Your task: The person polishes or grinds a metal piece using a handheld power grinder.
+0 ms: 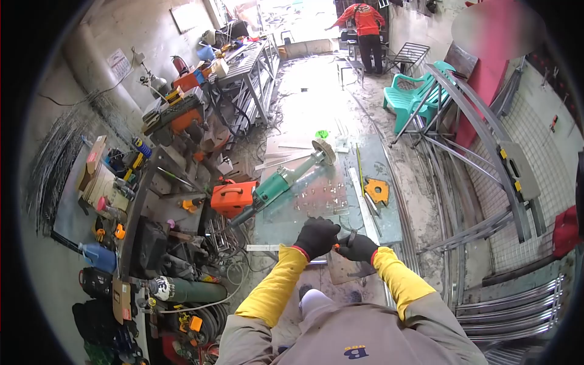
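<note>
Left grip (317,238) and right grip (359,247), both black-gloved, sit close together at the near edge of the counter (389,167), fingers curled. A small orange bit (336,246) shows between them, nearer the right; whether either grip is closed on it cannot be told, nor which way it points. Ahead and to the left of both lies the green power tool (272,188), apart from the gloves, with the left grip nearer. Its long axis runs diagonally: the dark handle end points back to the near left, and the round head (324,152) points away to the far right.
</note>
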`<state>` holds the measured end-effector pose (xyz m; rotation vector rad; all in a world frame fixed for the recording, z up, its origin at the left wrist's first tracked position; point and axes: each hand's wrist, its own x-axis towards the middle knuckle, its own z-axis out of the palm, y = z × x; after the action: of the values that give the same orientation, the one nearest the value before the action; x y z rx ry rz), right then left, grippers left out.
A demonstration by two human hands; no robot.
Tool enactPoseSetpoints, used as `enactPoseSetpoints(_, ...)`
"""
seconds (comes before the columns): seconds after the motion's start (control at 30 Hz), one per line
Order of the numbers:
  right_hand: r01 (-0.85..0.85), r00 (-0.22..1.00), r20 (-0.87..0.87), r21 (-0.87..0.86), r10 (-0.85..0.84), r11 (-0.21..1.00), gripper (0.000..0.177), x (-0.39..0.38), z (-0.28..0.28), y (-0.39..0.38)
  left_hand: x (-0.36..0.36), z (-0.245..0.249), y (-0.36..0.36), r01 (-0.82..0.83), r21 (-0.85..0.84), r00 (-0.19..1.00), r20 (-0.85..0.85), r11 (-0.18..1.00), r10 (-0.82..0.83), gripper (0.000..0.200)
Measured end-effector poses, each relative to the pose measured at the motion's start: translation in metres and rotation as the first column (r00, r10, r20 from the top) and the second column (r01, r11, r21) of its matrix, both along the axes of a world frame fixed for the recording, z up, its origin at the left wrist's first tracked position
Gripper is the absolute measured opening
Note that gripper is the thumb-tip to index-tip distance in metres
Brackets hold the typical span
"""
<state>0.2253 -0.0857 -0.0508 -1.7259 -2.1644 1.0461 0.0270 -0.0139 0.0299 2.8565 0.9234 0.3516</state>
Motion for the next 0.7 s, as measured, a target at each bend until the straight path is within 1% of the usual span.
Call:
enactPoseSetpoints(0.03,-0.017,1.0,-0.01,-0.071,0.016,0.997,0.035,0.0,0.006,0.0,-0.001,0.0,0.005,0.156,0.022,0.987,0.037,0.988,-0.156,0.019)
enactPoseSetpoints(0.07,-0.016,1.0,-0.009,-0.067,0.015,0.998,0.035,-0.001,0.01,-0.001,-0.002,-0.001,0.005,0.157,0.026,0.987,0.036,0.987,-0.157,0.019)
enactPoseSetpoints(0.13,0.005,1.0,-0.018,-0.071,-0.007,0.997,0.032,-0.001,0.011,-0.004,-0.001,0.003,0.0,0.056,-0.064,0.998,0.021,0.996,-0.055,0.024)
enactPoseSetpoints(0.17,0.011,1.0,-0.017,-0.065,-0.012,0.998,0.032,-0.001,0.005,-0.004,0.0,0.004,-0.004,0.061,-0.057,0.998,0.021,0.996,-0.06,0.024)
enactPoseSetpoints(0.23,0.012,0.993,-0.119,0.187,0.011,0.982,0.034,-0.001,-0.008,-0.007,0.007,0.025,-0.027,-0.189,-0.067,0.977,0.086,0.98,0.194,0.033)
enactPoseSetpoints(0.27,0.025,0.979,-0.203,0.211,0.019,0.977,0.034,0.0,-0.012,-0.006,0.011,0.015,-0.029,-0.28,-0.029,0.957,0.065,0.96,0.281,0.039)
enactPoseSetpoints(0.3,0.027,0.979,-0.204,0.209,0.017,0.978,0.034,-0.001,-0.011,-0.007,0.014,0.015,-0.031,-0.278,-0.031,0.958,0.063,0.96,0.279,0.039)
enactPoseSetpoints(0.37,0.046,0.969,-0.249,0.224,0.011,0.974,0.033,-0.001,-0.007,-0.008,0.017,0.015,-0.034,-0.372,-0.018,0.928,-0.034,0.928,0.372,0.038)
enactPoseSetpoints(0.4,0.043,0.969,-0.246,0.224,0.014,0.974,0.033,-0.001,-0.013,-0.007,0.019,0.012,-0.034,-0.375,-0.019,0.927,-0.032,0.927,0.374,0.038)
enactPoseSetpoints(0.47,0.038,0.988,-0.156,0.136,-0.017,0.99,0.033,0.0,-0.023,-0.003,0.021,0.002,-0.029,-0.333,0.073,0.934,-0.109,0.94,0.339,0.033)
enactPoseSetpoints(0.5,0.037,0.988,-0.155,0.136,-0.015,0.99,0.033,0.0,-0.021,-0.003,0.019,0.003,-0.024,-0.334,0.073,0.934,-0.108,0.94,0.34,0.033)
enactPoseSetpoints(0.53,0.044,0.992,-0.119,0.123,-0.029,0.991,0.033,-0.001,-0.02,-0.004,0.014,0.004,-0.016,-0.18,0.086,0.978,-0.094,0.98,0.187,0.03)
enactPoseSetpoints(0.57,0.052,0.996,-0.083,0.11,-0.043,0.993,0.033,-0.002,-0.018,-0.005,0.01,0.005,-0.01,-0.02,0.101,0.996,-0.082,0.995,0.029,0.028)
enactPoseSetpoints(0.6,0.051,0.996,-0.084,0.11,-0.042,0.993,0.033,-0.003,-0.014,-0.005,0.008,0.007,-0.006,-0.022,0.101,0.996,-0.083,0.995,0.03,0.028)
enactPoseSetpoints(0.67,0.036,0.999,-0.043,0.077,-0.033,0.996,0.033,-0.003,-0.006,-0.006,0.007,0.011,-0.001,0.111,0.073,0.989,-0.104,0.991,-0.103,0.022)
enactPoseSetpoints(0.7,0.038,0.999,-0.042,0.082,-0.035,0.996,0.033,-0.002,-0.011,-0.005,0.008,0.01,-0.002,0.113,0.078,0.989,-0.103,0.991,-0.105,0.022)
